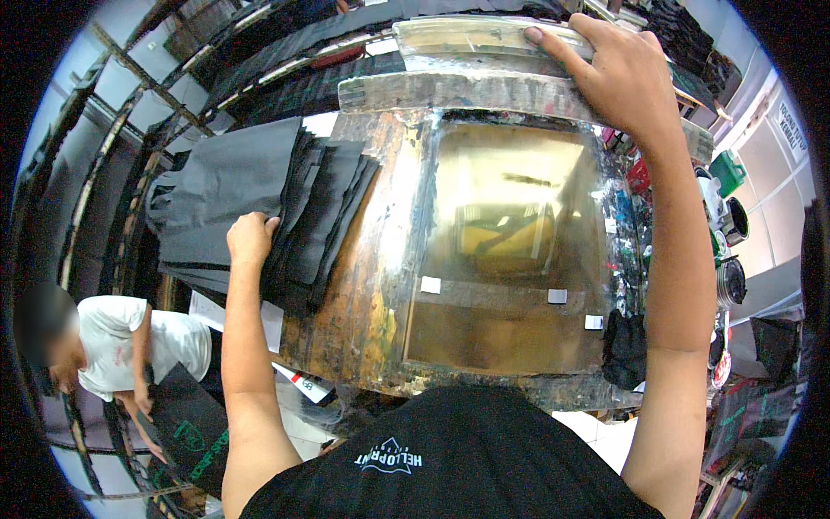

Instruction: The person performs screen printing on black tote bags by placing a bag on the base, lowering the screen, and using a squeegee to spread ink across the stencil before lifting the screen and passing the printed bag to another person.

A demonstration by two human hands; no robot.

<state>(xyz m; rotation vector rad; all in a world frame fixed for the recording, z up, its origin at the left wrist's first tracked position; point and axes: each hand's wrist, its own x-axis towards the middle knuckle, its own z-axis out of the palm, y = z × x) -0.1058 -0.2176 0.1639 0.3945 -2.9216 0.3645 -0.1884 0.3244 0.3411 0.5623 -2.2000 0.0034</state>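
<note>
- Racks [104, 190] of dark bars rise along the left edge.
- A co-worker in a white shirt [112, 342] holds a black bag [186, 432] with green print.
- A pile of black sheets [229, 177] lies over the left of the desk [367, 294], its right edges fanned out.
- The left hand [251, 238] rests at the near right edge of the top sheet; its grip is narrow, fingers curled, but whether it pinches the sheet I cannot tell.
- Mid-desk, a glossy panel [501, 337] reflects yellow light; three white tabs [430, 285] sit on its near half.
- Beyond the panel runs a stained plank [467, 92], with a pale bar [475, 39] behind it.
- The right hand [618, 73] reaches over the panel's far right; its grip holds the bar's right end, thumb on the near side.
- A black cloth [624, 350] lies just beside the panel's near right corner.
- Farther right stand a green tub [728, 173] and dark cans [731, 281].
</note>
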